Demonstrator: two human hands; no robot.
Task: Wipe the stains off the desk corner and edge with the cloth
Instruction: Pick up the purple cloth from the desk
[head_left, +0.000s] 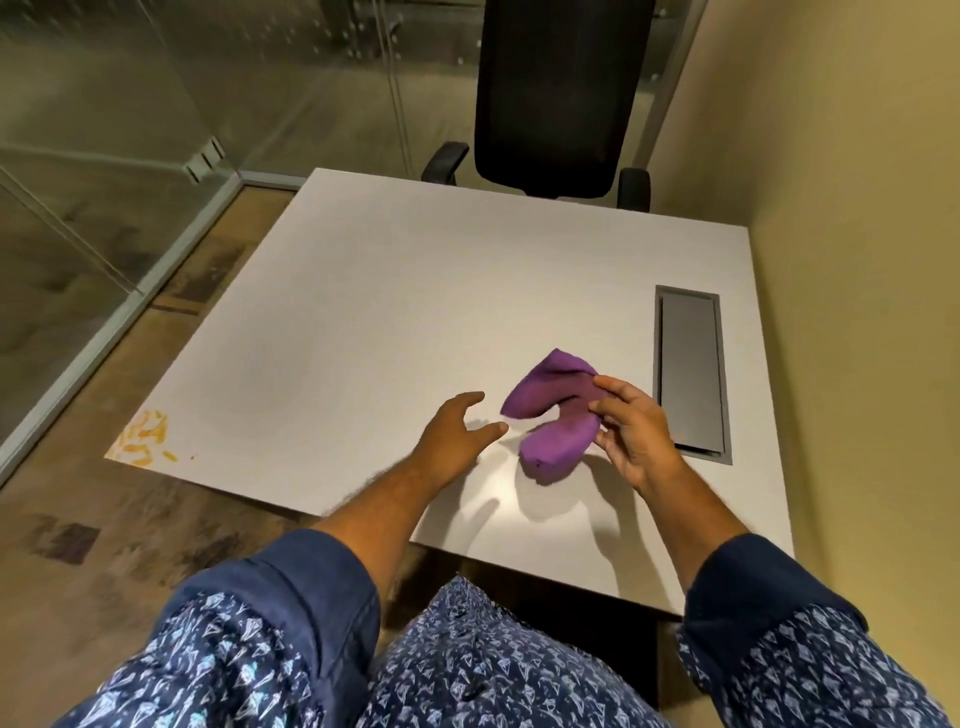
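Note:
A purple cloth (550, 410) hangs bunched just above the white desk (363, 312), right of centre. My right hand (631, 431) grips its right side between fingers and thumb. My left hand (457, 431) hovers open a little left of the cloth, fingers spread, not touching it. Yellow-orange stains (145, 434) smear the desk's near left corner and run along its edge, far left of both hands.
A grey cable hatch (691, 369) is set into the desk on the right. A black office chair (556, 98) stands behind the far edge. A beige wall (857, 260) borders the right side, glass partitions (104, 208) the left.

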